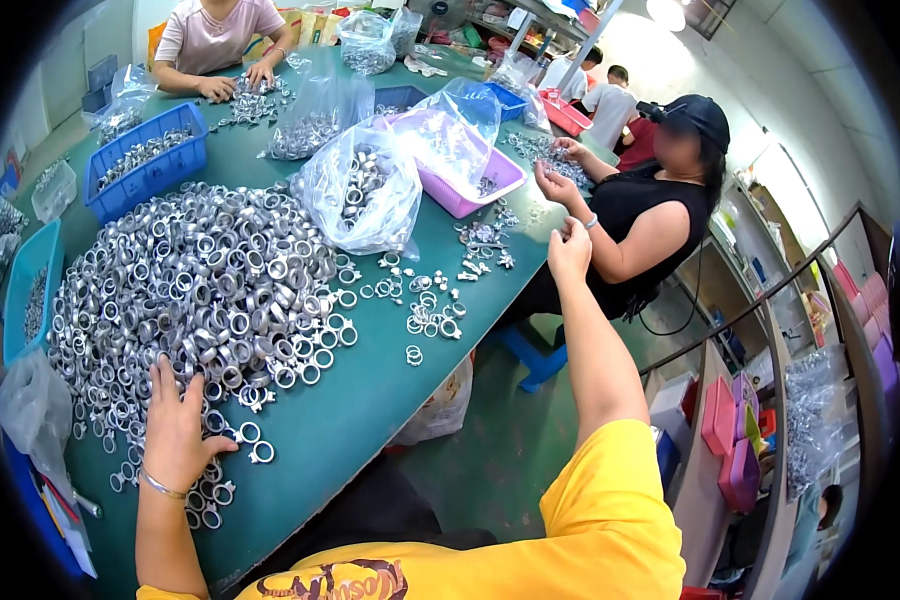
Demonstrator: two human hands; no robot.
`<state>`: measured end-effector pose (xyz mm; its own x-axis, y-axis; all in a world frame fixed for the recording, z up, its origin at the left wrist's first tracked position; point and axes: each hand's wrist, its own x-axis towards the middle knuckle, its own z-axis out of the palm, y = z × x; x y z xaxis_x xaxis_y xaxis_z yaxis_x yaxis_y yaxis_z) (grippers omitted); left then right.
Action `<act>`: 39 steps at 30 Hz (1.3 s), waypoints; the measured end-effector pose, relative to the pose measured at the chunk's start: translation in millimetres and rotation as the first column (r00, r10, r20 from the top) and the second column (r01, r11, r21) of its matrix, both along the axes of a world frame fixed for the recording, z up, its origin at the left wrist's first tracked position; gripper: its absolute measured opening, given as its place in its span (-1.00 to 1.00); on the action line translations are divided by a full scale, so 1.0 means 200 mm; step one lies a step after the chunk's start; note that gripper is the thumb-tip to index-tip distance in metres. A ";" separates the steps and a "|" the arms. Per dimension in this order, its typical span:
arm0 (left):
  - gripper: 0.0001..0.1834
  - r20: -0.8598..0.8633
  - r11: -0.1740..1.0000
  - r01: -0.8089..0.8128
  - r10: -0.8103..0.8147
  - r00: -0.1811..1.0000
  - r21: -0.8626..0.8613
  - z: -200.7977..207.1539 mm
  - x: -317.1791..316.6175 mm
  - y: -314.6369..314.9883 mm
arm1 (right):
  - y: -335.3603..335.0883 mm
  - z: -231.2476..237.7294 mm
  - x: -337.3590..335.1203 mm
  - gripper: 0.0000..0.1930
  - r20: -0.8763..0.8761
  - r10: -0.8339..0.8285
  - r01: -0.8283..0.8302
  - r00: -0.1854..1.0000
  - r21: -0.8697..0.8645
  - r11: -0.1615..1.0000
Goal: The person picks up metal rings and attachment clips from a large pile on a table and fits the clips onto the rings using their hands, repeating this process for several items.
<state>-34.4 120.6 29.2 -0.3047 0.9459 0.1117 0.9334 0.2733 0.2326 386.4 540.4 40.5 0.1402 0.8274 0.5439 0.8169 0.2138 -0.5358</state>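
A big heap of silver metal rings (220,270), many with a small lug on the side, covers the left of the green table. My left hand (178,425), a bangle on its wrist, rests at the heap's near edge with fingers spread, touching rings and holding none. Past the table's right edge, my right hand (570,252) is raised on an outstretched arm, its fingers curled together. What it may hold is too small to make out. Close to it are the hands of a seated co-worker. Several loose rings (435,318) lie apart from the heap.
A clear plastic bag of rings (360,195) stands behind the heap, beside a lilac basket (475,200). Blue bins (145,190) and a teal tray (35,260) line the left. A co-worker in black (650,220) sits right, another across the table. A blue stool (535,360) stands below.
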 end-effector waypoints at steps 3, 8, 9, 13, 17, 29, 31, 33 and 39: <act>0.00 0.001 1.000 0.004 -0.004 1.000 0.009 -0.01 0.00 0.00 | -0.02 0.09 -0.01 -0.61 0.112 -0.017 0.014 0.994 0.026 1.000; 0.00 -0.012 1.000 -0.009 0.009 1.000 0.007 0.01 0.00 -0.02 | 0.02 0.14 -0.03 -0.59 0.305 -0.052 0.017 0.951 0.116 0.993; 0.00 -0.003 1.000 -0.004 0.004 1.000 0.010 0.01 0.00 -0.01 | 0.02 0.15 -0.02 -0.62 0.323 -0.040 0.005 0.946 0.107 0.994; 0.01 -0.001 1.000 -0.005 0.005 1.000 0.015 0.01 0.00 -0.01 | 0.06 0.16 -0.02 -0.70 0.463 0.097 -0.138 0.881 0.056 0.989; 0.02 0.008 1.000 -0.012 0.012 1.000 0.015 0.02 0.01 -0.01 | 0.09 0.21 -0.03 -0.66 0.665 0.276 -0.385 0.694 0.019 0.923; -0.02 0.013 1.000 0.005 -0.005 1.000 0.019 0.03 0.01 -0.01 | 0.01 0.34 -0.30 -0.59 0.607 0.336 0.076 0.720 -0.551 0.831; -0.02 0.031 1.000 -0.012 0.012 0.999 -0.020 0.04 0.02 0.00 | 0.11 0.30 -0.21 -0.59 0.519 0.454 -0.036 0.724 -0.629 0.777; -0.02 0.031 0.999 -0.022 0.023 0.999 -0.030 0.05 0.02 -0.01 | 0.26 0.19 -0.13 -0.62 0.313 0.563 -0.220 0.765 -0.695 0.685; -0.03 0.033 1.000 -0.015 0.016 0.999 -0.021 0.03 0.01 0.00 | 0.58 -0.07 0.05 -0.67 -0.174 0.660 -0.587 0.731 -0.653 0.478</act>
<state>-31.9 119.9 35.1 -0.3228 0.9430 0.0813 0.9207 0.2930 0.2577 395.7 656.9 26.3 -0.5726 0.8033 -0.1639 0.6578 0.3309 -0.6766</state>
